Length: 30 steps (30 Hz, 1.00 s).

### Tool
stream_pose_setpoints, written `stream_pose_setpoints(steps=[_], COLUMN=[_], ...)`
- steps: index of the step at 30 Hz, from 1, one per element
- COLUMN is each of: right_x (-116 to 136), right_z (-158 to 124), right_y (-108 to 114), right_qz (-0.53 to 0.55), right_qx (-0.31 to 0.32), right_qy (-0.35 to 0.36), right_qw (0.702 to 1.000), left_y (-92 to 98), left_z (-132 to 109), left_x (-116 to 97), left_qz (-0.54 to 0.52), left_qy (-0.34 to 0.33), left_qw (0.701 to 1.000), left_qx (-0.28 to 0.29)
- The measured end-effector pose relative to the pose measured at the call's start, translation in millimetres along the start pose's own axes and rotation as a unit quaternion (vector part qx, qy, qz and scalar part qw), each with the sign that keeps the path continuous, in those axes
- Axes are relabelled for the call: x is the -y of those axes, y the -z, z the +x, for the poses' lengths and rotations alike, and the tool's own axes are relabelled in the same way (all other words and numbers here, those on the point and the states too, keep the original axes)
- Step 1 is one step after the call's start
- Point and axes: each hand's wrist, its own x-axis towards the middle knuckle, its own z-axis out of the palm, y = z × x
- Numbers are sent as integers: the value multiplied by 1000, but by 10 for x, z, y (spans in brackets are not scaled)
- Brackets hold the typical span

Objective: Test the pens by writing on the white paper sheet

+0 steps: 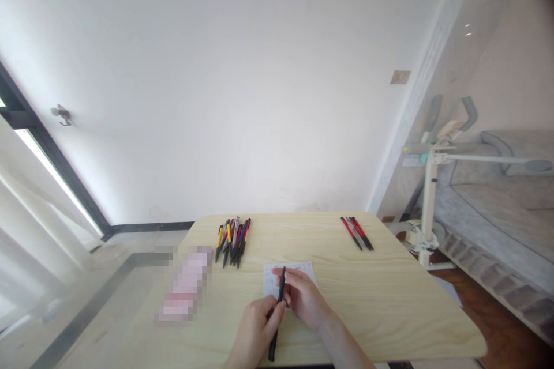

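Observation:
A black pen [281, 287] stands at a steep slant over the front middle of the table. My left hand [258, 318] is closed around its middle, the thumb lying along the barrel, and the lower end sticks out beneath. At the upper end, my right hand [305, 298] has curled fingers that reach behind the pen, with the thumb close to it. Under both hands lies a small white sheet of paper [270, 282] with faint writing, partly covered by the right hand.
Several mixed-colour pens [234, 240] lie in a pile at the table's back left. A smaller group of red, grey and black pens [357, 233] lies at the back right. A blurred pink item [186, 285] is at the left edge of the wooden table [389, 311]. Exercise equipment [429, 196] stands beyond, right.

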Motion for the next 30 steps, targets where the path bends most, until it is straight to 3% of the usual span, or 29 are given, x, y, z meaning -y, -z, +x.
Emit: stream_pose_setpoints(steps=[15, 30], right_x=[51, -3], right_z=[-39, -13], right_y=[-31, 27], right_qz=[-59, -127], right_qx=[20, -28], right_qy=[3, 3], right_qw=[998, 992], left_y=[-29, -30], left_z=[16, 9], left_x=[54, 43], left_qz=[10, 32], left_qy=[2, 1], left_qw=[1000, 999], left_qx=[-5, -18])
